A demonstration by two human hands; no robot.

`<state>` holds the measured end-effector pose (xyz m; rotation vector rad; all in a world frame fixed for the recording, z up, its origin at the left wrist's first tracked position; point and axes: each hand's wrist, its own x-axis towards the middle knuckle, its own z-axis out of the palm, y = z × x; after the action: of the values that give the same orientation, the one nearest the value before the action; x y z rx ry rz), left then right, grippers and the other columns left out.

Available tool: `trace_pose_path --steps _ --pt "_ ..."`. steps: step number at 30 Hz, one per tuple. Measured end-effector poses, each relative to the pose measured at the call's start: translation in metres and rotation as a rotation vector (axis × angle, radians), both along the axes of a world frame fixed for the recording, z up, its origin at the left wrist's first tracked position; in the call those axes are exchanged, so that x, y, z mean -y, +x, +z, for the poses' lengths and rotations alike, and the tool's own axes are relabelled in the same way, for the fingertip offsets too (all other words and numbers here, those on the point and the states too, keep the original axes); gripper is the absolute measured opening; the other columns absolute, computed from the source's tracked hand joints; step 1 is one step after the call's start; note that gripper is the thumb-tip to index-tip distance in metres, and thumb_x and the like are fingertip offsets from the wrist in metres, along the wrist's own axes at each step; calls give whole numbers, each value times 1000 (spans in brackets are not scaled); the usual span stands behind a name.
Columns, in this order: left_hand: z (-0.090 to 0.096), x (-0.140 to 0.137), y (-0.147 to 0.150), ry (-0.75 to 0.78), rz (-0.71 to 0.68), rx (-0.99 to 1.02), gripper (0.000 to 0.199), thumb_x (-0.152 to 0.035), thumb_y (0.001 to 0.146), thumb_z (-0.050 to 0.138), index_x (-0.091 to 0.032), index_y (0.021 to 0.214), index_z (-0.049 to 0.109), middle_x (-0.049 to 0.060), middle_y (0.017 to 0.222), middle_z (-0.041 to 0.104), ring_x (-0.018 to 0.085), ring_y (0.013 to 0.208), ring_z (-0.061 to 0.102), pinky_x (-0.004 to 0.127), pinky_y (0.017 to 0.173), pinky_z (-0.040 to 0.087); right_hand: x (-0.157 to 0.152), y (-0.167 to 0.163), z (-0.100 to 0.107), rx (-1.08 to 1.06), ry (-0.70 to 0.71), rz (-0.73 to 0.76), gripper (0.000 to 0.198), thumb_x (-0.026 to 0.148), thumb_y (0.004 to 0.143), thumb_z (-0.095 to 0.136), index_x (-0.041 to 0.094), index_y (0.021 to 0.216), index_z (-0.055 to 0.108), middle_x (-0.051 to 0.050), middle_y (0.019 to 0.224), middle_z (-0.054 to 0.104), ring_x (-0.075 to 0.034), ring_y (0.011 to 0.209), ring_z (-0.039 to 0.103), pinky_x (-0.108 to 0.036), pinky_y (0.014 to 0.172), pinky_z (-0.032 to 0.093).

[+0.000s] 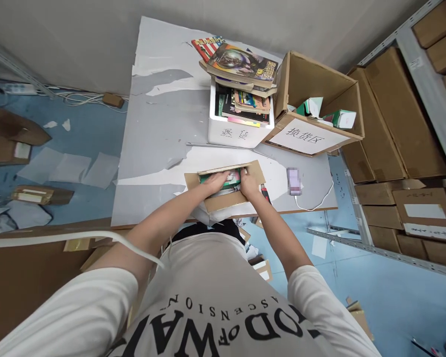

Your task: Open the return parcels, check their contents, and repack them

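Note:
An opened cardboard box (226, 202) with its flaps spread lies at the table's front edge. Inside it sits a green box (223, 178) with a pale and pink patterned face. My left hand (216, 182) lies over the left part of the green box, fingers closed on it. At the right end, my right hand (249, 184) reaches into the cardboard box, its fingers bent against the green box and its fingertips partly hidden. A small red and black tool (265, 193) lies beside my right wrist; its kind is unclear.
Behind the hands stand a white bin (241, 133) stacked with books (241, 64) and a large carton (319, 136) holding green boxes. A phone (294, 181) with a white cable (321, 203) lies rightward. Shelving with cartons (425, 213) flanks the table (163, 124).

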<state>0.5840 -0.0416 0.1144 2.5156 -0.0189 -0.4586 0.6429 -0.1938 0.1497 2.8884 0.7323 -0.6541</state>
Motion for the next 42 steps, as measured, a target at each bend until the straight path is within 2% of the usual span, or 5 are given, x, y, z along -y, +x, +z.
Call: trace_pose_path --steps 8,17,23,33,42 --pt "22 -33 -20 -165 242 34 45 -9 80 45 -13 124 53 14 121 62 26 113 58 36 96 44 -4 15 7 -76 111 76 34 3 79 49 13 106 68 -16 112 66 -25 104 62 -32 89 46" --pt "42 -23 -56 -1100 639 128 55 -30 73 63 -15 124 51 10 108 64 17 84 62 32 73 51 40 -4 39 -467 1317 -345 35 36 76 65 20 107 61 -2 84 61 -14 68 58 -33 68 54" --pt "79 21 -79 -1488 744 142 58 -28 67 66 -24 123 50 7 117 61 18 93 62 35 77 52 12 -77 41 -354 1541 -471 36 38 75 67 22 106 56 -1 85 56 -13 72 56 -31 71 53" --pt "38 -73 -140 -582 1189 585 56 -37 72 68 -15 119 49 11 109 63 21 98 63 36 89 50 -46 -87 44 -269 1093 60 42 29 84 58 23 125 50 -9 117 55 -17 93 61 -32 78 54" --pt "-29 -131 -140 102 938 -39 97 -28 66 70 -7 146 18 28 145 35 42 139 27 59 106 30 5 25 15 2 34 573 36 11 80 56 14 116 59 -15 118 62 -27 106 58 -36 93 42"
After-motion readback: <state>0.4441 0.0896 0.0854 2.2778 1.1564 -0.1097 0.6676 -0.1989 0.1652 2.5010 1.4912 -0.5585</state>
